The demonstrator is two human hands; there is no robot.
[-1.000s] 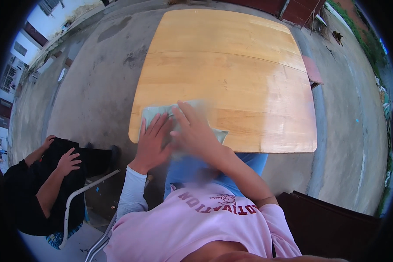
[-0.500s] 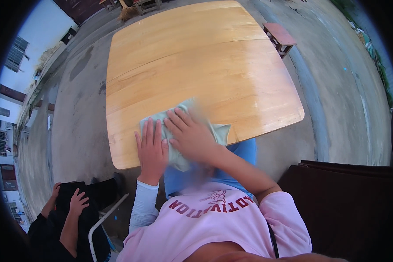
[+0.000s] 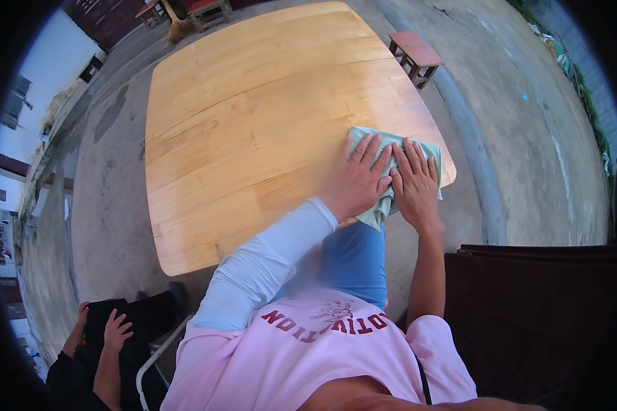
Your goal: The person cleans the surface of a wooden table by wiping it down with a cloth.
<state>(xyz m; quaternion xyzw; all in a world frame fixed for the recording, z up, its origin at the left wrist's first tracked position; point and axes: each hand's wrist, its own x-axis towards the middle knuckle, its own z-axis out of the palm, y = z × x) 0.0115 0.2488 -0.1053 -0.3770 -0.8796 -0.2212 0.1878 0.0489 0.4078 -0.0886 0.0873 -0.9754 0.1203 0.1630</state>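
Note:
A pale green cloth lies on the near right corner of a wooden table, one edge hanging over the table's near side. My left hand, below a white sleeve, reaches across to the right and lies flat on the cloth. Beside it, my right hand also presses flat on the cloth, fingers outstretched. The two hands are side by side, close together at the thumbs. Parts of the cloth are hidden under both palms.
A reddish stool stands past the table's right side. A broom is at the far left. Dark brown panels rise at the near right. Another person's hand and a white tubular frame are at the lower left.
Both hands and the cloth have moved from the table's near left-middle edge to its near right corner. My hands are no longer crossing close to my body; the left arm now stretches rightward.

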